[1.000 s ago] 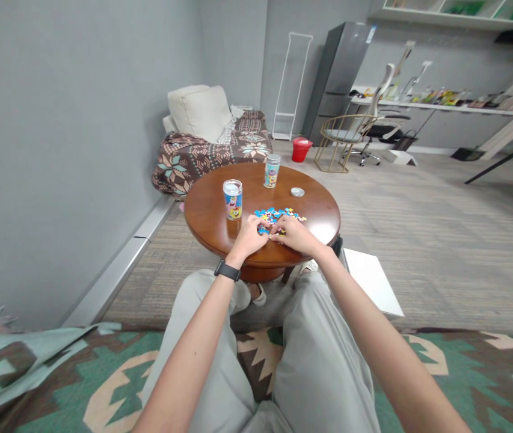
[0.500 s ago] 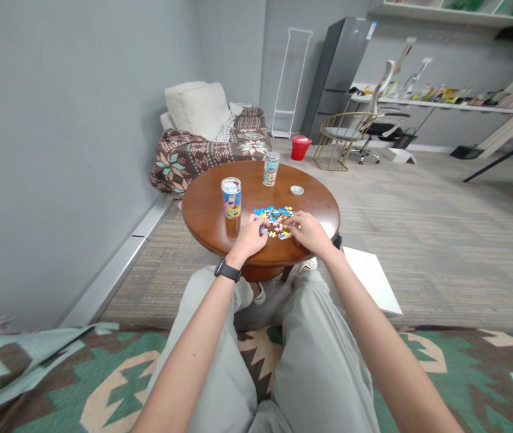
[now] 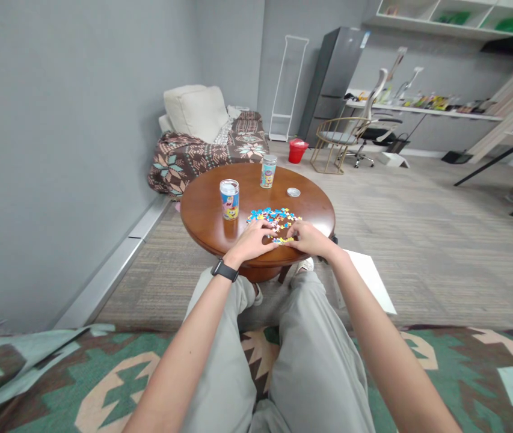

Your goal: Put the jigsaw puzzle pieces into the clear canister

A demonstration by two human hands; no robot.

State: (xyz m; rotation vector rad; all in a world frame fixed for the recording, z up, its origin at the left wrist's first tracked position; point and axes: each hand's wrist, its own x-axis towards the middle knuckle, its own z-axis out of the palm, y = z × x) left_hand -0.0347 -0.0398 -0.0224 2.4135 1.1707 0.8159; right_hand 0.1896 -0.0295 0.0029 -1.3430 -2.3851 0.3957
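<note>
Many small jigsaw puzzle pieces (image 3: 278, 214), blue, pink and yellow, lie loose on the round wooden table (image 3: 202, 222). Close to the near edge is a small cluster of yellow puzzle pieces (image 3: 282, 240), with a hand on either side. My left hand (image 3: 255, 239), a black band at its wrist, curls its thumb and fingers at the cluster's left end. From the right, my right hand (image 3: 309, 239) pinches the cluster's other end. The fingers partly cover these pieces, so I cannot tell how they join.
An uncovered cartoon-printed can (image 3: 230, 201) stands left of the pieces. Behind them are a lidded can (image 3: 267, 173) and a loose round lid (image 3: 293, 192). A white board (image 3: 368, 279) lies right of the table. Beyond stand a red bin (image 3: 297, 151) and a covered sofa (image 3: 197, 150).
Both hands have come nearer the table's front edge and closer together around the yellow pieces. More of the blue pieces shows behind them. The view has shifted slightly.
</note>
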